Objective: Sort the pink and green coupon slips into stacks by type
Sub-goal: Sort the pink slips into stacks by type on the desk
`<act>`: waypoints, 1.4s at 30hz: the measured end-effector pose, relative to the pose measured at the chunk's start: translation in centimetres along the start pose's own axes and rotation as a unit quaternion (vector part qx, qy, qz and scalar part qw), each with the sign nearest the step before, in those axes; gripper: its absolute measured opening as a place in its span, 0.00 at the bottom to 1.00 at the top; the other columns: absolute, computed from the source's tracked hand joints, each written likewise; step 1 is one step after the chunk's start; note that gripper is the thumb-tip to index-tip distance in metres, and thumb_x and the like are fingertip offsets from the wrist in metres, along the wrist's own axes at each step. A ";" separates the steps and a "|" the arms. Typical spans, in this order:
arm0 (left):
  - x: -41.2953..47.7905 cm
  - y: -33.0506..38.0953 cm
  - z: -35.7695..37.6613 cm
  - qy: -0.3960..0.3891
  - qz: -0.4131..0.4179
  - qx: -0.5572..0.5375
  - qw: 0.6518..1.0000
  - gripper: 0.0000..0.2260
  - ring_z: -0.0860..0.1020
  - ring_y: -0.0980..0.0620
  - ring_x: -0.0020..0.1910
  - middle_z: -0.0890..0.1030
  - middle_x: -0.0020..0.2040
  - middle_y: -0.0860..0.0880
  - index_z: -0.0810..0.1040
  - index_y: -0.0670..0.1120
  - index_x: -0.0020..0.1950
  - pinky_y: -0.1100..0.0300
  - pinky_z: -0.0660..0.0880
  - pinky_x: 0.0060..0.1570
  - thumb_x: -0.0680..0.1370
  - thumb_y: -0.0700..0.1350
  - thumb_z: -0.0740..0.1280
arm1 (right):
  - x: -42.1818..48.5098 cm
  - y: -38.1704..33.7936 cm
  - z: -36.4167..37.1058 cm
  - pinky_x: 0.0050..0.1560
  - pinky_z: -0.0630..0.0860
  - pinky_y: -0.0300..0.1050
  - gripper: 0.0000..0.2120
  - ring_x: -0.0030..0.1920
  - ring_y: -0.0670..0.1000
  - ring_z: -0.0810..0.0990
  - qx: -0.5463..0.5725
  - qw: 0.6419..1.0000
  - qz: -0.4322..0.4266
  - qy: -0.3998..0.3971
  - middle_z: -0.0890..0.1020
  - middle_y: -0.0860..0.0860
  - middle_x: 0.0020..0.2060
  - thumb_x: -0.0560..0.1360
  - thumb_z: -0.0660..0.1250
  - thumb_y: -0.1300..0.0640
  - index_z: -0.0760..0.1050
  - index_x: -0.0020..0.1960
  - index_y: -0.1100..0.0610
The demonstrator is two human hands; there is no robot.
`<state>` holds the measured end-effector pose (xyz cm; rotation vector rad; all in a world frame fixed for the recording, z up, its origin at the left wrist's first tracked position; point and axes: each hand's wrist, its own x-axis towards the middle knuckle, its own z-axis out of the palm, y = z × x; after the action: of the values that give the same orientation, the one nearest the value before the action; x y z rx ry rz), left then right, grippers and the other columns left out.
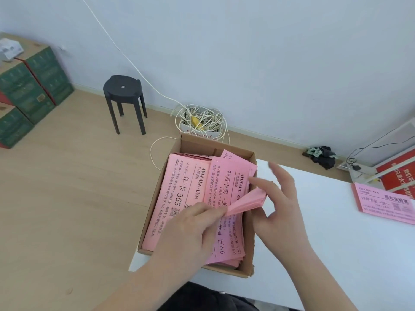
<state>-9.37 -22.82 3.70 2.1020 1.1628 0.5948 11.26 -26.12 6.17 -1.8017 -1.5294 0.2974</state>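
Note:
A cardboard box (247, 250) on the white table's left corner holds two piles of pink coupon slips (179, 194) with black print. Over the box my left hand (190, 227) pinches the near end of a small bundle of pink slips (247, 203), lifted edge-on. My right hand (280, 203) holds the bundle's far end between thumb and forefinger, the other fingers spread and straight. A sorted stack of pink slips (384, 205) lies on the table at the far right. No green slips show.
The white table (325, 243) extends right of the box. Red printed boards (397, 176) lean at the far right. On the wooden floor stand a black stool (123, 97), green cartons (29, 90) and a small box of tangled white cable (199, 122).

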 end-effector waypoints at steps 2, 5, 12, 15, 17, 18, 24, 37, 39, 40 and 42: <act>0.4 -0.2 -0.5 -0.005 -0.031 -0.021 0.999 0.16 0.77 0.64 0.50 0.79 0.53 0.65 0.76 0.62 0.71 0.68 0.76 0.45 0.84 0.54 0.61 | -0.1 0.0 -0.1 0.63 0.74 0.38 0.23 0.66 0.40 0.74 -0.004 1.000 0.000 0.006 0.80 0.43 0.62 0.72 0.72 0.71 0.81 0.60 0.48; 1.0 0.2 -1.6 0.001 -0.105 -0.087 0.991 0.18 0.76 0.68 0.54 0.80 0.55 0.67 0.72 0.64 0.73 0.63 0.79 0.54 0.83 0.53 0.64 | -0.3 -0.7 -0.3 0.53 0.74 0.31 0.16 0.56 0.39 0.80 0.080 0.993 0.086 0.015 0.83 0.36 0.49 0.77 0.69 0.66 0.76 0.54 0.44; 0.5 0.5 -0.8 -0.051 -0.075 -0.020 0.996 0.23 0.70 0.65 0.61 0.72 0.63 0.66 0.67 0.59 0.78 0.65 0.70 0.64 0.82 0.53 0.64 | -0.1 0.1 0.4 0.51 0.74 0.29 0.18 0.53 0.40 0.80 0.061 0.990 0.126 -0.008 0.81 0.38 0.53 0.80 0.66 0.65 0.79 0.60 0.43; 0.6 0.9 -0.4 -0.054 -0.100 -0.039 0.993 0.26 0.71 0.64 0.60 0.71 0.62 0.65 0.63 0.64 0.78 0.62 0.71 0.63 0.81 0.54 0.65 | -0.6 0.4 0.5 0.53 0.74 0.30 0.21 0.57 0.41 0.78 0.017 0.996 0.084 -0.017 0.78 0.40 0.55 0.79 0.66 0.64 0.78 0.66 0.44; 0.9 1.2 -0.7 -0.063 -0.140 -0.100 0.983 0.25 0.75 0.62 0.53 0.74 0.56 0.64 0.64 0.68 0.74 0.61 0.77 0.56 0.80 0.51 0.68 | -0.9 0.3 0.4 0.52 0.72 0.27 0.22 0.58 0.41 0.76 -0.006 0.997 0.071 -0.027 0.77 0.40 0.57 0.80 0.67 0.62 0.76 0.69 0.44; 1.1 1.3 -0.9 -0.062 -0.171 -0.146 0.972 0.25 0.77 0.61 0.49 0.76 0.54 0.63 0.66 0.68 0.73 0.64 0.78 0.50 0.80 0.49 0.69 | -1.1 0.3 0.3 0.53 0.71 0.26 0.22 0.58 0.41 0.76 -0.013 0.997 0.065 -0.032 0.77 0.39 0.58 0.80 0.68 0.61 0.76 0.70 0.43; 1.0 2.0 -1.5 -0.071 -0.147 -0.161 0.973 0.17 0.76 0.65 0.49 0.75 0.53 0.63 0.75 0.64 0.66 0.72 0.74 0.44 0.80 0.48 0.70 | -1.7 0.8 -0.3 0.62 0.77 0.49 0.17 0.62 0.43 0.77 0.002 0.995 0.084 0.049 0.79 0.40 0.59 0.77 0.69 0.65 0.76 0.58 0.45; 1.2 0.4 -2.5 -0.084 -0.160 -0.141 0.973 0.08 0.82 0.54 0.36 0.84 0.39 0.58 0.83 0.56 0.45 0.55 0.81 0.37 0.82 0.50 0.66 | -0.9 1.5 -2.6 0.40 0.71 0.28 0.06 0.43 0.41 0.80 0.075 0.976 0.202 0.043 0.83 0.35 0.42 0.80 0.69 0.58 0.77 0.47 0.47; 2.5 0.3 -3.3 -0.036 -0.182 -0.166 0.969 0.08 0.82 0.54 0.36 0.85 0.38 0.54 0.83 0.54 0.40 0.57 0.79 0.35 0.80 0.51 0.70 | -0.3 1.1 -2.9 0.42 0.75 0.37 0.04 0.40 0.44 0.81 0.129 0.964 0.227 0.048 0.85 0.41 0.40 0.78 0.72 0.55 0.79 0.46 0.49; 3.0 0.3 -3.7 -0.020 -0.192 -0.179 0.965 0.09 0.82 0.54 0.35 0.84 0.37 0.52 0.82 0.52 0.38 0.57 0.78 0.34 0.78 0.51 0.73 | -0.1 0.9 -3.0 0.42 0.78 0.43 0.04 0.40 0.49 0.83 0.160 0.955 0.245 0.051 0.86 0.44 0.39 0.77 0.74 0.54 0.80 0.45 0.51; 4.0 0.2 -4.0 -0.002 -0.207 -0.202 0.957 0.11 0.83 0.52 0.36 0.85 0.36 0.51 0.81 0.49 0.37 0.56 0.77 0.34 0.76 0.51 0.76 | 0.1 0.9 -2.9 0.41 0.82 0.48 0.06 0.40 0.54 0.85 0.192 0.939 0.279 0.054 0.87 0.49 0.38 0.77 0.75 0.54 0.81 0.44 0.55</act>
<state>-9.87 -18.15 6.93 1.4634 1.3033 0.5684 13.76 -27.15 7.61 -1.8552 -0.7844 0.7025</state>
